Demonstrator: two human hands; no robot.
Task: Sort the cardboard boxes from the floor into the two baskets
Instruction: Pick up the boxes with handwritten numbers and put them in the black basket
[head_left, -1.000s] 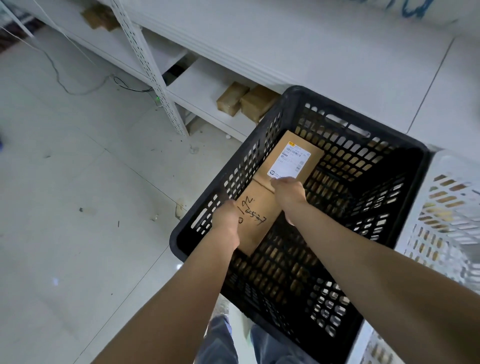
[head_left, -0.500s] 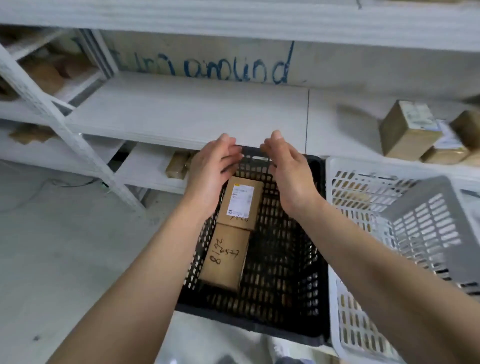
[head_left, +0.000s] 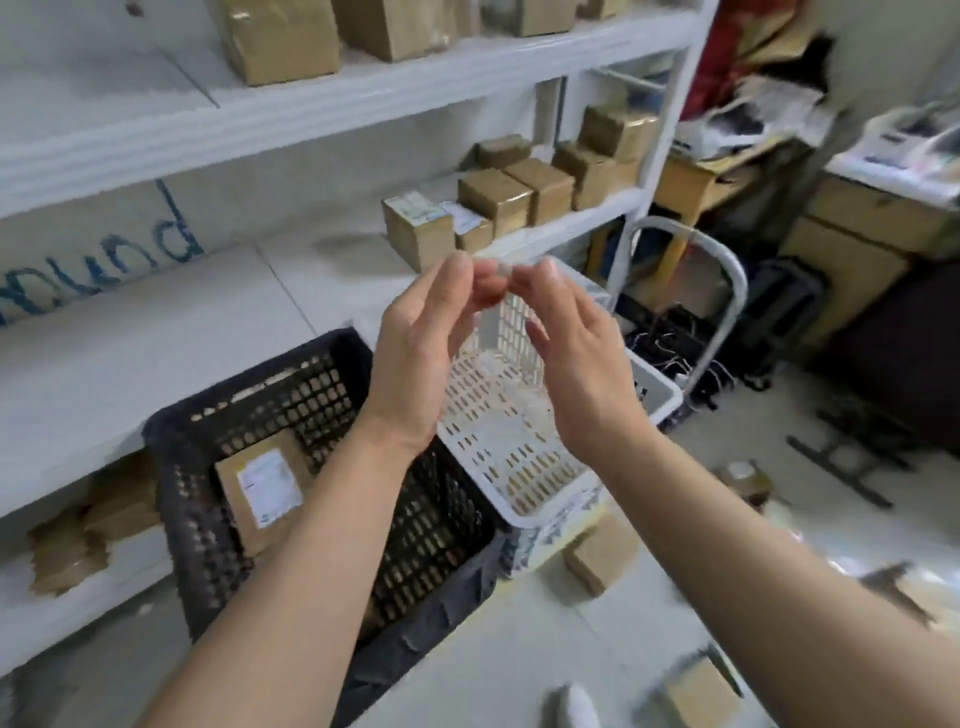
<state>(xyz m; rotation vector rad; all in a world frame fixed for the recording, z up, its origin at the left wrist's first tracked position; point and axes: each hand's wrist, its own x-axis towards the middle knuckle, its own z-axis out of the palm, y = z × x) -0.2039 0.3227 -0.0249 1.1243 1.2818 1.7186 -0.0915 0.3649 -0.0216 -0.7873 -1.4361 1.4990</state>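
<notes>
Storeroom shelving stands behind, and both hands are bare above the two baskets.
At centre, left hand (head_left: 415, 364) and right hand (head_left: 576, 364) face palm to palm, fingers relaxed and tips nearly meeting, gripping no box; I judge them free for another pick. At eight o'clock the black basket (head_left: 197, 545) holds a labelled cardboard box (head_left: 265, 488) lying against its left wall. The white basket (head_left: 519, 457) touches its three o'clock side. Unsorted boxes wait at four to five o'clock: a near floor box (head_left: 602, 561) beside the white basket and a lower floor box (head_left: 696, 691) by the bottom edge.
</notes>
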